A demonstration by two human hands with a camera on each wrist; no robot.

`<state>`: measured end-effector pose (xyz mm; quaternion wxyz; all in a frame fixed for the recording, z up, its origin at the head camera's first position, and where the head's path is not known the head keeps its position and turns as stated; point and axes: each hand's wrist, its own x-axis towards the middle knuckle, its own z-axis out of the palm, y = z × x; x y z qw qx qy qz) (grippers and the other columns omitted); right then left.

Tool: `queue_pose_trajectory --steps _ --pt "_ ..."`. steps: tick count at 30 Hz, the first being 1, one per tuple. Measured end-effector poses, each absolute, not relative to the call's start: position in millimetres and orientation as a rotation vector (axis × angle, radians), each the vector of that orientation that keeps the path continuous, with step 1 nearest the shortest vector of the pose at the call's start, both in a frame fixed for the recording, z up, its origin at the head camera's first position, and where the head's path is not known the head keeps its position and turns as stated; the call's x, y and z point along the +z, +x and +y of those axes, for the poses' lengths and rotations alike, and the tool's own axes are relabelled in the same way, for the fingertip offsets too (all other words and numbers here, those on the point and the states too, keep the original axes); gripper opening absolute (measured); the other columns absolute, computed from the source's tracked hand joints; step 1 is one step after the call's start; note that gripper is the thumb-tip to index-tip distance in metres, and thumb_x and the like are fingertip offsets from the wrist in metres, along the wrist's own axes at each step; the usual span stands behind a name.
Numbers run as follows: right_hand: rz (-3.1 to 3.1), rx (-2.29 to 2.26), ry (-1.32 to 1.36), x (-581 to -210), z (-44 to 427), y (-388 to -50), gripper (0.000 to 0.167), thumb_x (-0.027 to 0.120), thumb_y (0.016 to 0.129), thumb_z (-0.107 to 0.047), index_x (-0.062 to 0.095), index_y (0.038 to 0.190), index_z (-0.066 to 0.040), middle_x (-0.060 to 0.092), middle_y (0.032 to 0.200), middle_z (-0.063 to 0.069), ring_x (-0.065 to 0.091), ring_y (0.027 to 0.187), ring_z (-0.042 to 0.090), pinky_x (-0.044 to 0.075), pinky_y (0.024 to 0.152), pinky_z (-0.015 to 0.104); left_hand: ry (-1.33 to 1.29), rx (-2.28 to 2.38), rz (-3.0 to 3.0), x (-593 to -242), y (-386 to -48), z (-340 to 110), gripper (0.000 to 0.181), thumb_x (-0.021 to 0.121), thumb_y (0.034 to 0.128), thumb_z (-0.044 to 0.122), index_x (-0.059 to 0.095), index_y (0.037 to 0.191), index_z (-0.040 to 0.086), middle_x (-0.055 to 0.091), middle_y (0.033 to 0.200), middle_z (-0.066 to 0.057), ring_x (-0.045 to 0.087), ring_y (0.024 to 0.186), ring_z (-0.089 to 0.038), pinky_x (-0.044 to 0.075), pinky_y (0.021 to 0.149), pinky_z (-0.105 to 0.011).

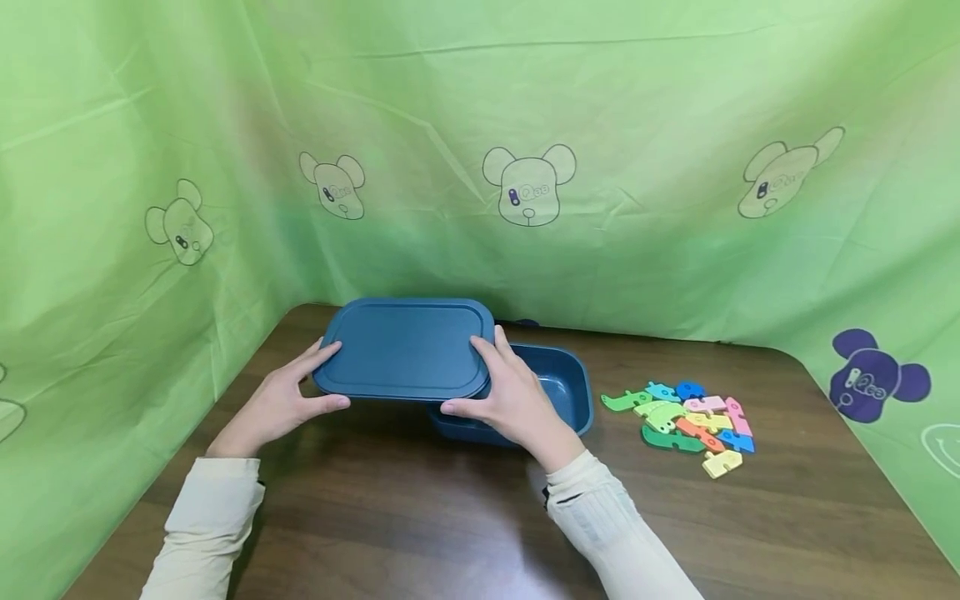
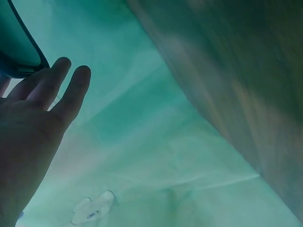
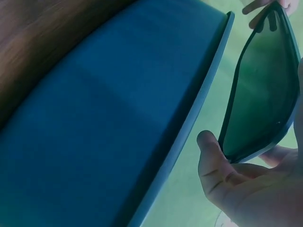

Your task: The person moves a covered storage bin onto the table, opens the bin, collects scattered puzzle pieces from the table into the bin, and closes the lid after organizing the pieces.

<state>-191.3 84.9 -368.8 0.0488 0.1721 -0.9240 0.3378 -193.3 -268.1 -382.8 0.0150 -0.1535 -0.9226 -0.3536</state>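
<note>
The lid (image 1: 405, 348) is up off the desk (image 1: 390, 517), held between both hands; the left hand (image 1: 277, 404) is clamped on its left end, thumb at the near corner and fingers over the side edge; the right hand (image 1: 517, 396) is clamped on the right end in a like pinch, thumb at the near edge and a finger on the top face. The box (image 1: 572, 385) stands uncovered on the desk, behind and to the right of the lid in the head view, its left part hidden; the right wrist view shows lid and box rim apart, with the curtain (image 1: 600, 267) visible between them. The pieces (image 1: 690, 421) lie in a loose cluster to the right of the box, apart from it.

To handle the lid well, the two ends are best moved together, so that the slab does not twist; a light pinch at the edges should be enough, as it looks thin and rigid; the right hand works closest to the box, so its wrist and thumb want room to pass the rim without a knock; the likeliest slip, I judge, is a low corner catching that rim and nudging the box towards the pieces.
</note>
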Motion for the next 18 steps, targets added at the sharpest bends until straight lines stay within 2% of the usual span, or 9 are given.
queue_pose_trajectory --steps 6,18 --pt "-2.843 1.001 0.514 -370.2 63.7 -196.4 0.104 0.081 0.073 -0.066 0.04 0.157 -0.018 0.013 0.167 0.016 0.035 0.143 0.04 0.04 0.106 0.055 -0.432 -1.054 -2.88 -384.7 -192.1 -286.5 0.086 0.079 0.0864 0.049 0.037 0.159 0.026 0.023 0.166 -0.009 0.032 0.143 -0.046 0.033 0.106 -0.061" --pt "-2.882 0.916 0.525 -376.1 26.5 -202.3 0.104 0.078 0.075 -0.07 0.04 0.157 -0.019 0.018 0.165 0.021 0.045 0.134 0.045 0.044 0.1 0.055 -0.369 -1.033 -2.896 -384.9 -191.6 -313.9 0.084 0.078 0.0896 0.04 0.038 0.157 0.011 0.029 0.16 -0.025 0.026 0.143 -0.051 0.028 0.107 -0.065"
